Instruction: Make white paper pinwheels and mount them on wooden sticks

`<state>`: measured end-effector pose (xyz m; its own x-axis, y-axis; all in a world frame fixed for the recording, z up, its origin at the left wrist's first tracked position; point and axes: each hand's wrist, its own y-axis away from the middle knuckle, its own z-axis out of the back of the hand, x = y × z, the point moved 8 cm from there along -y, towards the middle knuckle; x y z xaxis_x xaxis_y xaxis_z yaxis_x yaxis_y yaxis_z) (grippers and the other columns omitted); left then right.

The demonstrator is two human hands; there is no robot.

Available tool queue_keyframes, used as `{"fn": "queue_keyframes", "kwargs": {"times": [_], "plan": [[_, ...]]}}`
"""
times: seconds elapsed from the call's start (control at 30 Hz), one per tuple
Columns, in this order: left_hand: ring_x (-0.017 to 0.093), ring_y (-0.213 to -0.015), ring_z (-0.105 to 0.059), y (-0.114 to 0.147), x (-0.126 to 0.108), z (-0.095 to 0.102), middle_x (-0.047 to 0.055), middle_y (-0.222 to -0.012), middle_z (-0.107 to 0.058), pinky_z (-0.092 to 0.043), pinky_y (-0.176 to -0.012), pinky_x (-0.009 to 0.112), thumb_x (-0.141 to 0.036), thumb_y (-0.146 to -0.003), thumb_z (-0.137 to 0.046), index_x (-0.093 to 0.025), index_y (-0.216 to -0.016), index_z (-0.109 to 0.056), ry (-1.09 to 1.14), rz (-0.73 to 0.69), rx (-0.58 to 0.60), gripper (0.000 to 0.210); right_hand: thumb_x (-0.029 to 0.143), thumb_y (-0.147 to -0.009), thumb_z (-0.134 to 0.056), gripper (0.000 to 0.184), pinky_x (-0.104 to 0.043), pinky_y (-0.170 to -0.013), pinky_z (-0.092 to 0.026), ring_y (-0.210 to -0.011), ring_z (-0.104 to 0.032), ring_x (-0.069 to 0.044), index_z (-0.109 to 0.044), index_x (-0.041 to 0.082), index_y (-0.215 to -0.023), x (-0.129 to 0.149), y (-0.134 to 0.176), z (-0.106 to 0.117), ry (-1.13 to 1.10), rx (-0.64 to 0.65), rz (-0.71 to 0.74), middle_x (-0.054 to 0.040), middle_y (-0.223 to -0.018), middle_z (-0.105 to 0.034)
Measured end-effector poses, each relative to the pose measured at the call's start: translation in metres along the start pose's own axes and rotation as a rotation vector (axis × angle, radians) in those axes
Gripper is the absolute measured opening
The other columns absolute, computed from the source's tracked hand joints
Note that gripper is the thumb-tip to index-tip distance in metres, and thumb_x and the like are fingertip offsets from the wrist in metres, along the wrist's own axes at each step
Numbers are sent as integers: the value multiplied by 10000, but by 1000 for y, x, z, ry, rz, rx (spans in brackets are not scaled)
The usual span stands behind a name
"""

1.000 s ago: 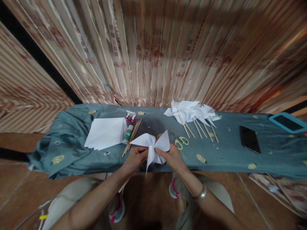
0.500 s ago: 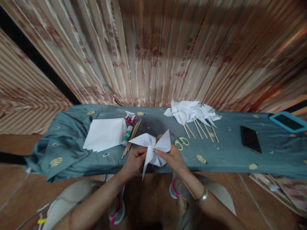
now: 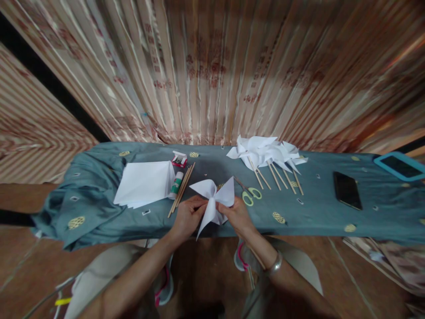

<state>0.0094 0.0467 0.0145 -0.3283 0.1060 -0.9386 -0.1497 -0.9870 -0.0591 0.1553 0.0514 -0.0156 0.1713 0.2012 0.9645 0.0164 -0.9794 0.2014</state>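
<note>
Between my two hands is a white paper pinwheel (image 3: 212,199), held over the front of the cloth-covered table (image 3: 305,217). My left hand (image 3: 189,217) pinches it from the left, close to its middle. On the right side, my right hand (image 3: 237,215) grips it with the thumb near the centre. Parts of the folded blades are hidden by the fingers. Just left of the pinwheel lie several wooden sticks (image 3: 182,190) beside a glue stick (image 3: 176,185). Green-handled scissors (image 3: 249,195) rest a little right of my right hand.
A stack of white paper (image 3: 144,182) is on the left, near a small red-and-white box (image 3: 179,159) holding small pieces. Several pinwheels on sticks (image 3: 265,153) lie at the back. Further right are a black phone (image 3: 347,190) and a blue-framed tablet (image 3: 400,167).
The pinwheel has turned and tilted slightly in my hands, and its left blade is drawn in. The pin head seen at its centre before no longer shows.
</note>
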Motion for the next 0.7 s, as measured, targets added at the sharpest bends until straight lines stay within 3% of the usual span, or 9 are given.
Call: {"fn": "queue_keyframes", "kwargs": {"times": [0.3,0.5,0.7], "plan": [[157,-607,-564,-2,-3,0,40,-631,-604,-387,-575,250,-410,-815,-571,-161,-632,-759,-57,3,-9,361,355,-510,-843,337,-315,-662,-522,-652,-667,-189,-740,161,-766,-6,-1,0,-56,-30,-33,-48,-743,-764],[175,-660,-562,-5,5,-1,40,-647,-633,-408,-599,253,-442,-743,-642,-164,-610,-741,65,39,-5,324,361,-512,-853,380,-353,-721,-544,-706,-692,-211,-739,165,-817,2,-3,-1,-57,13,-29,-55,-804,-776],[149,-647,-507,-6,10,-7,14,-621,-588,-399,-610,246,-498,-728,-652,-148,-545,-701,182,141,105,398,375,-480,-875,399,-355,-729,-551,-698,-692,-207,-729,170,-790,13,-6,5,-57,44,-15,-47,-790,-774]]}}
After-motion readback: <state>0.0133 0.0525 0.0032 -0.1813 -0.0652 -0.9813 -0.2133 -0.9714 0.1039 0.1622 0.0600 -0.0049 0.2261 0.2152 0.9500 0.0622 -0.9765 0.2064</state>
